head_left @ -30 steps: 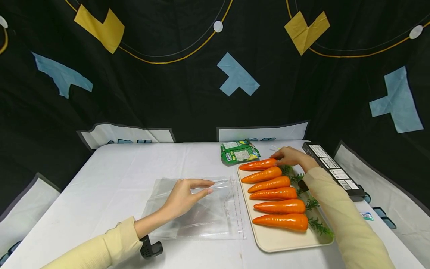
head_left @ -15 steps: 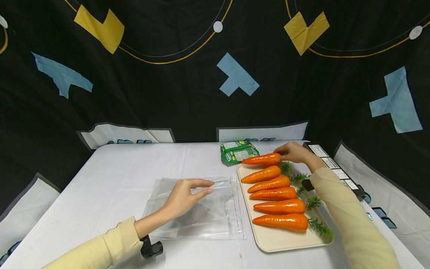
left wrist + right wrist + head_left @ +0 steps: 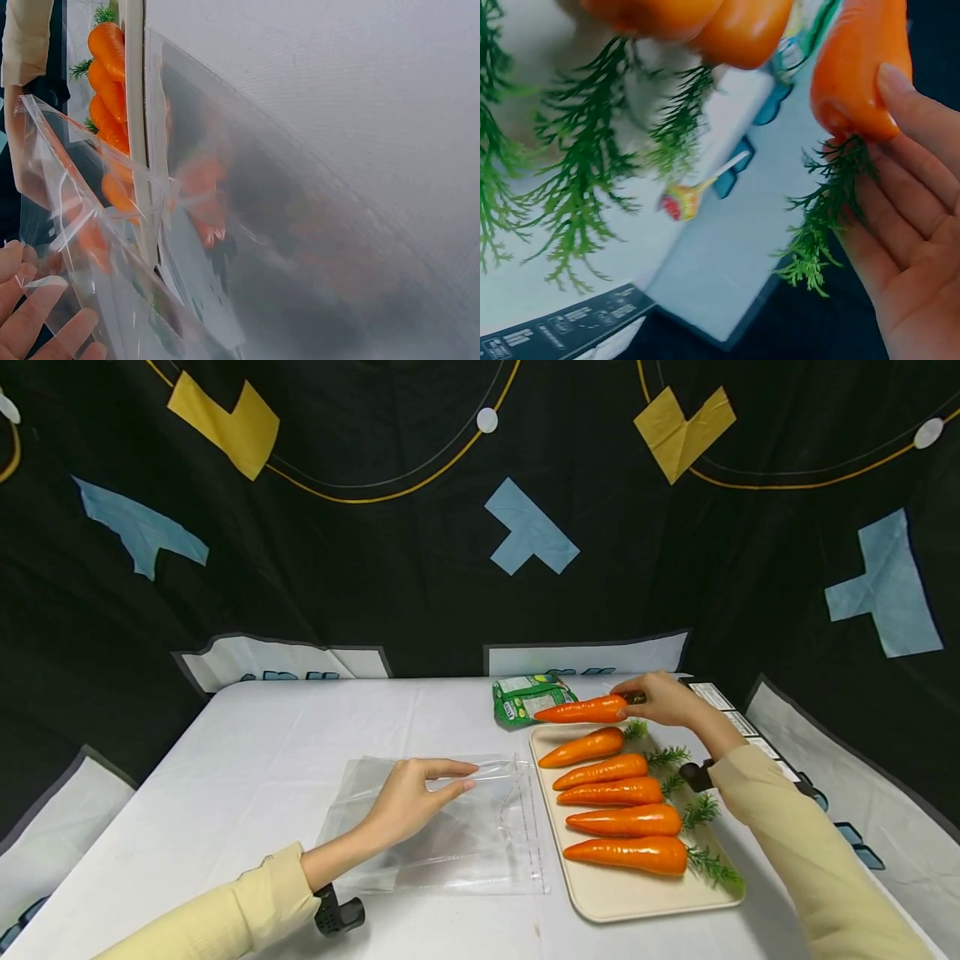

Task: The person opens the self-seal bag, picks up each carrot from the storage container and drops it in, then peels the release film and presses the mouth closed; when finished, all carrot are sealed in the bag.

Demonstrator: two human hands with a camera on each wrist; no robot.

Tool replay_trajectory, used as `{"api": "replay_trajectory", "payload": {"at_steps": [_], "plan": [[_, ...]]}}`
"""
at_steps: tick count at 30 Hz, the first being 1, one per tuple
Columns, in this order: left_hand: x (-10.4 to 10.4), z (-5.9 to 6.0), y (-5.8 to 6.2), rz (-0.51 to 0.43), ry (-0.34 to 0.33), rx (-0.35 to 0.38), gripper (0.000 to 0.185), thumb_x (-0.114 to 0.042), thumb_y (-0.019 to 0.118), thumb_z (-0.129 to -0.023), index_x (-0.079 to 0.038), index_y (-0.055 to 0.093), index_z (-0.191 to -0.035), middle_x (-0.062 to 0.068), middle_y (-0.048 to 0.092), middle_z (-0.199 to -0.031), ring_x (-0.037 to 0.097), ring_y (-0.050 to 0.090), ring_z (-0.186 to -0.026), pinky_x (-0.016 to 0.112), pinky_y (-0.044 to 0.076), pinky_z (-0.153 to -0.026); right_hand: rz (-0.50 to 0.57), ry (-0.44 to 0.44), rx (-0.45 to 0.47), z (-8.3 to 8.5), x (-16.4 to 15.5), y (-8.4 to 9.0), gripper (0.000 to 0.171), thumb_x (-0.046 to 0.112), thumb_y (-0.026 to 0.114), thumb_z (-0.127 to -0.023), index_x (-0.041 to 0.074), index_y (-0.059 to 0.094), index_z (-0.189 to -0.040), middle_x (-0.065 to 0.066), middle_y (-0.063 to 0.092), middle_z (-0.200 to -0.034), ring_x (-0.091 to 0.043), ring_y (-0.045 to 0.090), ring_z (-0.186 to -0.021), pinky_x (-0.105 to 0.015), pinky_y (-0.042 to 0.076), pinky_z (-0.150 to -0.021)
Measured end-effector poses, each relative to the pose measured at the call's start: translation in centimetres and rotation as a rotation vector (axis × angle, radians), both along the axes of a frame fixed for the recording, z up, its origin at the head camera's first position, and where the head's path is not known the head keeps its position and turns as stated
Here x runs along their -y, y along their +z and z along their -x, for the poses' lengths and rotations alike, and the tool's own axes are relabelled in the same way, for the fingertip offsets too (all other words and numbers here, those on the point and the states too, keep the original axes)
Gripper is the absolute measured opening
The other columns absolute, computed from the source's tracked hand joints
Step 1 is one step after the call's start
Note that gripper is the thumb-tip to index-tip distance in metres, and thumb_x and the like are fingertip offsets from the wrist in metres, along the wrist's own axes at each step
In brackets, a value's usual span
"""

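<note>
The right hand (image 3: 663, 700) grips a carrot (image 3: 581, 711) by its leafy end, lifted above the tray (image 3: 600, 893). The left hand (image 3: 408, 797) pinches the bag (image 3: 465, 843) mouth on the table (image 3: 255, 752).

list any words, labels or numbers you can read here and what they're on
No text can be read.
Green packet: printed label with a blue logo, too small and blurred to read.
Long black box at the table's right edge: white stickers with barcodes, print too small to read.
White panels behind the table: blue lettering cut off by the table edge, unreadable.
Carrots, tray and clear bag: no text seen.
</note>
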State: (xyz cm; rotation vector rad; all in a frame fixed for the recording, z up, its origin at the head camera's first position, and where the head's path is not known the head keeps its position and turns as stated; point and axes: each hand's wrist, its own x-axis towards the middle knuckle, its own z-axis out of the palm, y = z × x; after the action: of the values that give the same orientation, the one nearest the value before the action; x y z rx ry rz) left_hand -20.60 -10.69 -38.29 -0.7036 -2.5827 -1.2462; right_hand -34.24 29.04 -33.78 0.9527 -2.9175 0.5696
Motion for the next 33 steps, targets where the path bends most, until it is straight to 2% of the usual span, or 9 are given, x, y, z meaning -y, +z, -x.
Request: {"api": "replay_trajectory", "payload": {"at_steps": [9, 15, 20, 28, 33], "plan": [[0.0, 0.0, 0.1, 0.002, 0.005, -0.005, 0.025, -0.033, 0.071, -0.088, -0.019, 0.075, -0.108, -0.013, 0.071, -0.104, 0.011, 0.064, -0.104, 0.042, 0.051, -0.089, -0.018, 0.014, -0.074, -3.4, 0.8, 1.0, 0.03, 0.011, 0.074, -0.085, -0.003, 0.069, -0.111, -0.012, 0.071, -0.1, -0.019, 0.066, -0.082, -0.037, 0.056, -0.071], [-0.1, 0.0, 0.1, -0.001, 0.004, -0.005, 0.024, -0.032, 0.071, -0.088, -0.019, 0.075, -0.108, -0.013, 0.071, -0.104, 0.012, 0.065, -0.104, 0.042, 0.051, -0.089, -0.013, 0.033, -0.034, -6.1, 1.5, 1.4, 0.031, 0.01, 0.075, -0.084, -0.004, 0.069, -0.111, -0.012, 0.071, -0.1, -0.018, 0.066, -0.081, -0.031, 0.056, -0.068], [-0.1, 0.0, 0.1, -0.005, 0.006, -0.004, 0.024, -0.031, 0.072, -0.088, -0.018, 0.075, -0.107, -0.013, 0.071, -0.104, 0.012, 0.064, -0.105, 0.043, 0.05, -0.089, -0.002, 0.051, -0.001, -7.9, 2.1, 1.2, 0.033, 0.013, 0.075, -0.084, -0.004, 0.068, -0.112, -0.014, 0.07, -0.103, -0.017, 0.066, -0.086, -0.031, 0.057, -0.07], [-0.2, 0.1, 0.2, -0.008, 0.008, -0.006, 0.021, -0.031, 0.072, -0.088, -0.021, 0.075, -0.106, -0.013, 0.071, -0.103, 0.013, 0.064, -0.105, 0.042, 0.051, -0.089, 0.011, 0.071, 0.04, -9.5, 3.0, 0.6, 0.034, 0.017, 0.076, -0.084, -0.001, 0.07, -0.111, -0.01, 0.07, -0.105, -0.015, 0.063, -0.086, -0.033, 0.056, -0.076], [-0.3, 0.1, 0.2, -0.013, 0.003, -0.004, 0.022, -0.03, 0.072, -0.088, -0.02, 0.075, -0.107, -0.012, 0.071, -0.103, 0.013, 0.065, -0.104, 0.042, 0.051, -0.089, 0.022, 0.112, 0.058, -10.2, 4.3, -0.1, 0.031, 0.018, 0.077, -0.083, 0.001, 0.071, -0.109, -0.004, 0.07, -0.1, -0.012, 0.058, -0.078, -0.027, 0.054, -0.068]]}}
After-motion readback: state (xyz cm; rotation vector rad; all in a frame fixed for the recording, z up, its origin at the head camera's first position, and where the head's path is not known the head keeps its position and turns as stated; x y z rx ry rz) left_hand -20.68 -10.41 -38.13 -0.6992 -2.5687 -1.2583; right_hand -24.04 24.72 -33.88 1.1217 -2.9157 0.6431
